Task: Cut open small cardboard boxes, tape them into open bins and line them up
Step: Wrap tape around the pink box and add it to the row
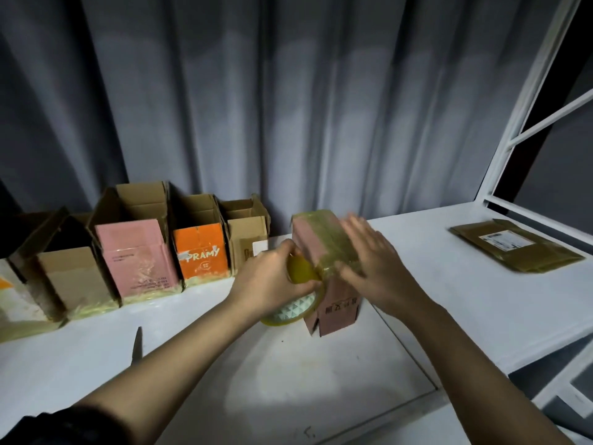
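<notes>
Head view: open bins (141, 252) lined up, insides dim.

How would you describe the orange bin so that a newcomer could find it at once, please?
Look along the row of open bins against the grey curtain at the back of the white table. The orange bin stands between a pink and a plain brown one, alone bearing white lettering.

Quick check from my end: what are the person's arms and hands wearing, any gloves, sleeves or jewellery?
Both hands, the left hand and the right hand, are bare: no gloves, and no rings or watch that I can make out. Both forearms are uncovered. A dark sleeve shows on the left upper arm at the bottom edge; the right arm shows no sleeve in view.
</notes>
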